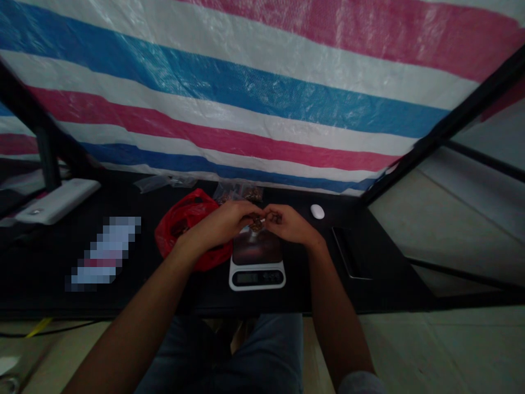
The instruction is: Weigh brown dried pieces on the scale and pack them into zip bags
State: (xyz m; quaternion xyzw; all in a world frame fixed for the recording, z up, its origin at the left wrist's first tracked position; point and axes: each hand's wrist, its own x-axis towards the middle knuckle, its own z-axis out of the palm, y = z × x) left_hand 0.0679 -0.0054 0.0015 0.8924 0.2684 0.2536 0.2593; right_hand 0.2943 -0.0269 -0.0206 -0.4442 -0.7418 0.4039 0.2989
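My left hand (221,223) and my right hand (289,224) meet above a digital kitchen scale (257,276), fingertips together. Between them they pinch a small brown lump (257,224), too small to identify. Neither hand touches the scale's dark platform, which lies just below them. Under my left hand lies a crumpled red plastic bag (184,230), partly hidden by the wrist. Behind my fingers sits a clear bag of brown pieces (240,192).
A white computer mouse (317,212) lies right of my right hand on the black table (361,290). A pixelated item (104,254) and a white flat device (57,201) lie to the left. A striped plastic tarp (229,93) hangs behind.
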